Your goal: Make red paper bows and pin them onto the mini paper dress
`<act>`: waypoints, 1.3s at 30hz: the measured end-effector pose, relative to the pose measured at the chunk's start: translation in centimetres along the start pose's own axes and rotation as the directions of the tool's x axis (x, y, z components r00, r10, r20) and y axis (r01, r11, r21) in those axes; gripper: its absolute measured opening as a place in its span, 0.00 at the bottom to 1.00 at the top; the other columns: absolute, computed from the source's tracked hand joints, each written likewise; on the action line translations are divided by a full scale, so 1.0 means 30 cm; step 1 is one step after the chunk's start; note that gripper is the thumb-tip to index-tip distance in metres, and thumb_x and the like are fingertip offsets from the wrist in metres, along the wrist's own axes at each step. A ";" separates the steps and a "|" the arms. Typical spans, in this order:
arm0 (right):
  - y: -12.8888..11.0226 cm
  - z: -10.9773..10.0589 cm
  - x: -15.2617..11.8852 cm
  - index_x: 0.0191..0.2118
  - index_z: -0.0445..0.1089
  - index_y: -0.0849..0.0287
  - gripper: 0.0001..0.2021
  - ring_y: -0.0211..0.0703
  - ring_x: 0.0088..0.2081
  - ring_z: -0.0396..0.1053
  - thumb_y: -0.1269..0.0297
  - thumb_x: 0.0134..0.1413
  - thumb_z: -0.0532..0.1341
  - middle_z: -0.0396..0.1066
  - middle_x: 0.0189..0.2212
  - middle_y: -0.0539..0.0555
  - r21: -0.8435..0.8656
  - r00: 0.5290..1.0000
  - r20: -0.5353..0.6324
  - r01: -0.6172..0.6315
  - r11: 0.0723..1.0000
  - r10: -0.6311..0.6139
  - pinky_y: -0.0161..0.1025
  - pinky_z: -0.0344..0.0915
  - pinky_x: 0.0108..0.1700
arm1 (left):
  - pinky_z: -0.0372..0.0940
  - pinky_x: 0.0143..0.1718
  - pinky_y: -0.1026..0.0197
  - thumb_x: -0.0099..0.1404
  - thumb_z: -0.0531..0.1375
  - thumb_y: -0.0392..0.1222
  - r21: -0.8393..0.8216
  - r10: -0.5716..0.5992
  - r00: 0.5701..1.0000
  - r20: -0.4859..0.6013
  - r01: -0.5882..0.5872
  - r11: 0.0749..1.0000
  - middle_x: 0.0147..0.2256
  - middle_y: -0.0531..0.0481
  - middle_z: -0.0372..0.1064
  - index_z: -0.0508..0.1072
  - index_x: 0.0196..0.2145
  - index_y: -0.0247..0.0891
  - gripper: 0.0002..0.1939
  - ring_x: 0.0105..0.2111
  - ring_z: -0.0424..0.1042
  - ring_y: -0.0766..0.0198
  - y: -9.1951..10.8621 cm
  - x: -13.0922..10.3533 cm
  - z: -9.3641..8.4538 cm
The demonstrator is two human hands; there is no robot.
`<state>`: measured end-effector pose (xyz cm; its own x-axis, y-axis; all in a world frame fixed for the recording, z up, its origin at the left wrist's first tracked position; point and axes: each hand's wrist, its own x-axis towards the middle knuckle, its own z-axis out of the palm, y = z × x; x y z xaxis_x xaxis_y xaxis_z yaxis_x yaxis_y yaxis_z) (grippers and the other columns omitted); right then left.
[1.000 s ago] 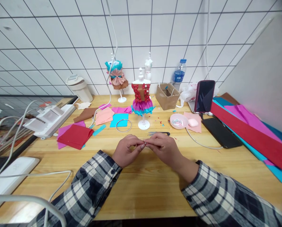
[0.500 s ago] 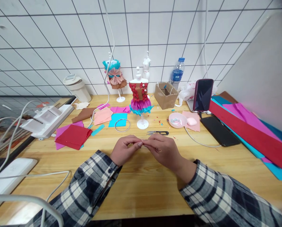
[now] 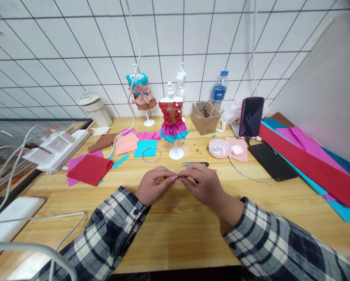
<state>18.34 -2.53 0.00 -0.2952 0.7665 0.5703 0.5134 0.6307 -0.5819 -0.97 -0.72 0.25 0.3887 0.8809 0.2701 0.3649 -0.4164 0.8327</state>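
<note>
My left hand (image 3: 156,185) and my right hand (image 3: 204,183) meet fingertip to fingertip above the front of the table. Both are closed in a pinch on a small red piece (image 3: 179,177), likely crepe paper, mostly hidden by the fingers. Just beyond the right fingers lie thread snips (image 3: 202,164). Behind them a mini dress form (image 3: 170,99) stands upright, wearing a red-and-brown bodice with white beads and a magenta skirt (image 3: 174,130) edged in blue. A metal ring (image 3: 151,161) lies partly over a blue paper sheet (image 3: 145,148).
Red sheets (image 3: 90,169) lie left. A pink dish (image 3: 220,148) of small beads, a black power bank (image 3: 271,162) and long paper strips (image 3: 306,164) are right. A cardboard box (image 3: 205,119), bottle (image 3: 219,90), propped phone (image 3: 251,117) and another dressed form (image 3: 142,93) stand behind.
The fingertips of both hands have shifted slightly, with a little more red showing between them. The whole view has moved very slightly; the things on the table stay put.
</note>
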 end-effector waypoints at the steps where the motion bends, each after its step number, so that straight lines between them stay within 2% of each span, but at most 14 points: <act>1: -0.001 0.001 -0.001 0.37 0.73 0.55 0.06 0.36 0.33 0.68 0.65 0.57 0.58 0.72 0.31 0.51 -0.013 1.000 0.008 0.012 1.000 -0.012 0.32 0.63 0.36 | 0.66 0.33 0.63 0.60 0.60 0.44 0.009 0.013 1.000 -0.007 -0.013 1.000 0.28 0.46 0.74 0.78 0.30 0.35 0.10 0.29 0.71 0.64 0.001 0.000 0.001; 7: -0.012 -0.001 0.000 0.38 0.74 0.54 0.07 0.35 0.33 0.68 0.64 0.57 0.59 0.70 0.32 0.52 -0.116 0.997 -0.063 0.032 0.993 -0.040 0.32 0.62 0.35 | 0.65 0.31 0.64 0.61 0.59 0.42 0.054 0.063 0.996 -0.059 -0.060 0.997 0.26 0.48 0.73 0.77 0.29 0.34 0.09 0.27 0.70 0.65 0.013 -0.002 0.004; 11: -0.012 0.002 0.002 0.36 0.75 0.55 0.08 0.36 0.32 0.67 0.63 0.57 0.58 0.69 0.30 0.52 -0.080 0.999 -0.023 0.027 0.996 -0.029 0.33 0.62 0.35 | 0.64 0.31 0.63 0.61 0.59 0.41 0.116 0.105 0.992 -0.064 -0.097 0.989 0.26 0.48 0.73 0.77 0.28 0.35 0.09 0.27 0.70 0.65 0.012 -0.005 0.009; 15: -0.001 0.013 0.006 0.36 0.75 0.55 0.06 0.34 0.28 0.65 0.64 0.54 0.61 0.69 0.29 0.50 0.053 0.996 0.012 -0.084 0.995 0.083 0.32 0.62 0.32 | 0.64 0.33 0.62 0.62 0.59 0.39 0.195 0.181 0.983 -0.031 -0.172 0.966 0.27 0.48 0.74 0.77 0.31 0.36 0.07 0.29 0.70 0.64 -0.001 -0.007 0.008; 19: 0.007 0.024 0.008 0.34 0.76 0.55 0.04 0.30 0.21 0.58 0.64 0.50 0.64 0.68 0.27 0.49 0.130 0.981 0.051 -0.193 0.973 0.188 0.31 0.59 0.27 | 0.63 0.35 0.60 0.62 0.58 0.38 0.250 0.247 0.969 0.017 -0.243 0.937 0.28 0.48 0.74 0.77 0.33 0.38 0.07 0.30 0.70 0.64 -0.010 -0.008 0.002; 24: 0.003 0.024 0.005 0.37 0.75 0.55 0.06 0.31 0.23 0.60 0.63 0.53 0.62 0.70 0.29 0.50 0.116 0.983 -0.008 -0.181 0.977 0.183 0.32 0.60 0.29 | 0.63 0.34 0.61 0.63 0.58 0.38 0.247 0.256 0.967 -0.002 -0.248 0.937 0.29 0.48 0.74 0.77 0.36 0.38 0.08 0.30 0.70 0.64 -0.001 -0.011 0.001; 28: 0.001 0.018 0.004 0.45 0.71 0.55 0.13 0.30 0.20 0.57 0.62 0.52 0.63 0.70 0.32 0.50 0.105 0.977 -0.040 -0.206 0.973 0.211 0.32 0.60 0.27 | 0.63 0.34 0.61 0.63 0.58 0.37 0.257 0.265 0.964 0.006 -0.258 0.931 0.28 0.48 0.74 0.76 0.37 0.38 0.08 0.30 0.69 0.64 -0.001 -0.014 0.004; 34: 0.003 0.015 0.002 0.34 0.75 0.55 0.04 0.31 0.23 0.59 0.65 0.53 0.62 0.70 0.29 0.50 0.104 0.989 -0.026 -0.143 0.984 0.147 0.31 0.60 0.28 | 0.63 0.33 0.60 0.62 0.58 0.36 0.269 0.301 0.953 0.008 -0.292 0.918 0.29 0.48 0.74 0.76 0.37 0.38 0.07 0.30 0.69 0.64 -0.016 -0.014 0.004; 39: 0.005 0.016 0.022 0.31 0.75 0.58 0.04 0.29 0.20 0.56 0.64 0.50 0.64 0.70 0.29 0.50 0.227 0.957 0.075 -0.289 0.930 0.280 0.31 0.58 0.25 | 0.62 0.33 0.60 0.62 0.57 0.37 0.310 0.322 0.946 0.023 -0.313 0.898 0.27 0.48 0.73 0.76 0.35 0.38 0.07 0.29 0.69 0.64 -0.008 -0.011 -0.002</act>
<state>17.84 -1.88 0.01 -0.1995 0.9192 0.3396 0.3797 0.3920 -0.8379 -1.24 -0.89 -0.01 0.5051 0.6944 0.5125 0.4681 -0.7193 0.5133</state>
